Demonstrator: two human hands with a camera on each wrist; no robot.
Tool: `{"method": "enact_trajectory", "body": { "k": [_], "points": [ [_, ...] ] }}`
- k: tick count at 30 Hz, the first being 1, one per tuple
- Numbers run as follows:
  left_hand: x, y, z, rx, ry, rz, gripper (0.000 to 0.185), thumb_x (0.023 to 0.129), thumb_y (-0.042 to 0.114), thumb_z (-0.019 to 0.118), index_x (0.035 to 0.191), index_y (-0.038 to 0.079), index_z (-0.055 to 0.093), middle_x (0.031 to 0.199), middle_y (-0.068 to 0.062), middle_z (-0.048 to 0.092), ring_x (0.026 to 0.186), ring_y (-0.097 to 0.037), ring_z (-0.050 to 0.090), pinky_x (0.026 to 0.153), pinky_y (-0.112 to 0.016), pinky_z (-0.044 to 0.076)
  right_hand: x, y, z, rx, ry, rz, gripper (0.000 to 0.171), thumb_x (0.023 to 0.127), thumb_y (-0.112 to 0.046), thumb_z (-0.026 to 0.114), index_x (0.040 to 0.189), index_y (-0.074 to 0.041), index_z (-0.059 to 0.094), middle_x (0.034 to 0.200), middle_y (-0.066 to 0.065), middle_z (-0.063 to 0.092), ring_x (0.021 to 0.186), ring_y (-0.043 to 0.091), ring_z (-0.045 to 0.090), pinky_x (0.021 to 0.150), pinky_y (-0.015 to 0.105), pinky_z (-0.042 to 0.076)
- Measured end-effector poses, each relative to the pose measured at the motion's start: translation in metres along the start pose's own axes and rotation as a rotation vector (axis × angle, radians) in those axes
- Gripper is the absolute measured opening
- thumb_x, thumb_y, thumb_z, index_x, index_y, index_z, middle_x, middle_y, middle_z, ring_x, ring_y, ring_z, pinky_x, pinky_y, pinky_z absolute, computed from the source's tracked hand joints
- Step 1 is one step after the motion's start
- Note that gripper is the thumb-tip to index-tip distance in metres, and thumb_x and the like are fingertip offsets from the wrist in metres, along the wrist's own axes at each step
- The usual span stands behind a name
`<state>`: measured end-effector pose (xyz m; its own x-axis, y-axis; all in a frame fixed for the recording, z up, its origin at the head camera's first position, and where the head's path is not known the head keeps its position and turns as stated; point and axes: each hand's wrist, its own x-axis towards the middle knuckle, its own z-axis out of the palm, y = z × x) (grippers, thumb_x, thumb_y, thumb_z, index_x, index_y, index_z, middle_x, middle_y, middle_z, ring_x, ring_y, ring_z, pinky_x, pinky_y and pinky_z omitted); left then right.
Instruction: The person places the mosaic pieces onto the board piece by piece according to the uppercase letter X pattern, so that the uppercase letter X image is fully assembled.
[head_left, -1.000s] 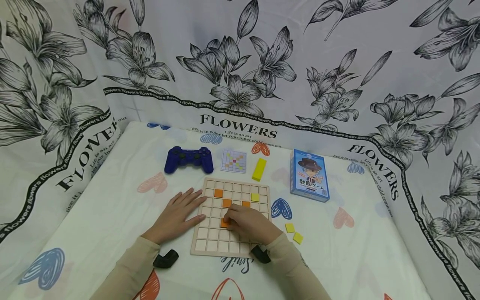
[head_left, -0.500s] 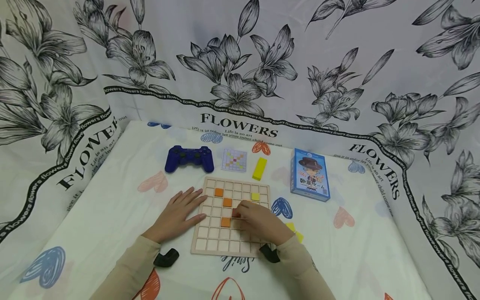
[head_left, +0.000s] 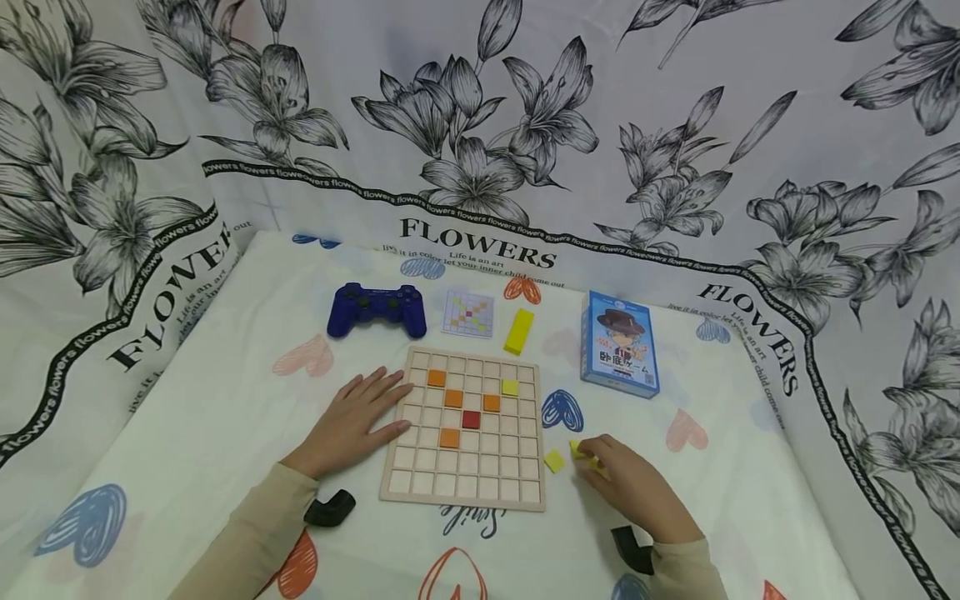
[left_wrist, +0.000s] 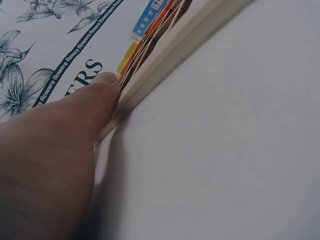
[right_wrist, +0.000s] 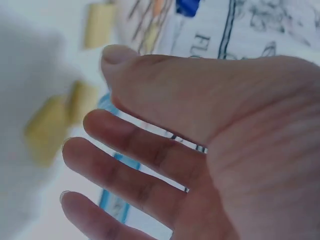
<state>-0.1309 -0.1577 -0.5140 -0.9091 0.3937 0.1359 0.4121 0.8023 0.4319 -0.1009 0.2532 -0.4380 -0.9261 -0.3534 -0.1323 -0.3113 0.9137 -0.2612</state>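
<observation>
A wooden grid board (head_left: 468, 462) lies on the cloth with several orange tiles (head_left: 453, 398), a red tile (head_left: 471, 420) and a yellow tile (head_left: 510, 387) in its cells. My left hand (head_left: 352, 427) rests flat with spread fingers at the board's left edge. Its thumb (left_wrist: 102, 92) touches the rim in the left wrist view. Right of the board, my right hand (head_left: 633, 483) hovers over loose yellow tiles (head_left: 576, 448), partly hiding them. In the right wrist view its thumb and fingers are apart with nothing between them. Another yellow tile (head_left: 554, 461) lies near the board's right edge.
Behind the board are a blue game controller (head_left: 377, 310), a colored grid card (head_left: 468, 313), a yellow block (head_left: 519, 332) and a blue card-game box (head_left: 619, 344). Printed cloth covers the table and hangs as walls around it.
My right hand has left the board for the loose tiles at the right. The red tile it held sits in a cell. A yellow tile shows nearer the board. My left hand stays.
</observation>
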Motion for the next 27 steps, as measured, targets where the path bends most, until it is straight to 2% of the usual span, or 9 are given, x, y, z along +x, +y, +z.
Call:
{"method": "enact_trajectory", "body": {
  "k": [4, 15, 22, 27],
  "points": [
    [-0.001, -0.001, 0.0, -0.005, -0.002, -0.009, 0.064, 0.094, 0.059, 0.046, 0.148, 0.024, 0.039, 0.156, 0.0, 0.03, 0.147, -0.027, 0.018, 0.12, -0.046, 0.008, -0.009, 0.009, 0.007, 0.005, -0.006, 0.076, 0.025, 0.082, -0.015, 0.076, 0.105, -0.017, 0.065, 0.105, -0.006, 0.061, 0.09, 0.007, 0.059, 0.082, 0.031, 0.055],
    [-0.001, 0.002, -0.003, -0.01, -0.022, -0.027, 0.065, 0.094, 0.06, 0.045, 0.148, 0.024, 0.039, 0.157, 0.0, 0.029, 0.147, -0.025, 0.017, 0.12, -0.045, 0.008, -0.016, 0.021, 0.021, 0.026, 0.033, 0.137, 0.023, 0.081, -0.01, 0.076, 0.1, -0.015, 0.065, 0.1, -0.004, 0.058, 0.085, 0.007, 0.054, 0.077, 0.032, 0.054],
    [-0.001, 0.003, -0.002, -0.007, -0.018, -0.025, 0.065, 0.094, 0.06, 0.045, 0.147, 0.023, 0.04, 0.156, -0.001, 0.03, 0.147, -0.027, 0.018, 0.12, -0.046, 0.008, -0.014, 0.018, 0.023, 0.014, 0.054, 0.139, 0.018, 0.081, -0.011, 0.076, 0.094, -0.015, 0.065, 0.098, -0.002, 0.058, 0.082, 0.008, 0.053, 0.076, 0.031, 0.054],
    [-0.001, 0.003, -0.002, -0.014, -0.017, -0.028, 0.065, 0.094, 0.059, 0.047, 0.147, 0.023, 0.039, 0.156, 0.0, 0.03, 0.147, -0.026, 0.018, 0.12, -0.046, 0.007, -0.014, 0.019, 0.025, 0.002, 0.09, 0.11, 0.019, 0.08, -0.01, 0.077, 0.091, -0.018, 0.064, 0.094, -0.006, 0.057, 0.081, 0.006, 0.054, 0.074, 0.028, 0.054]
  ]
}}
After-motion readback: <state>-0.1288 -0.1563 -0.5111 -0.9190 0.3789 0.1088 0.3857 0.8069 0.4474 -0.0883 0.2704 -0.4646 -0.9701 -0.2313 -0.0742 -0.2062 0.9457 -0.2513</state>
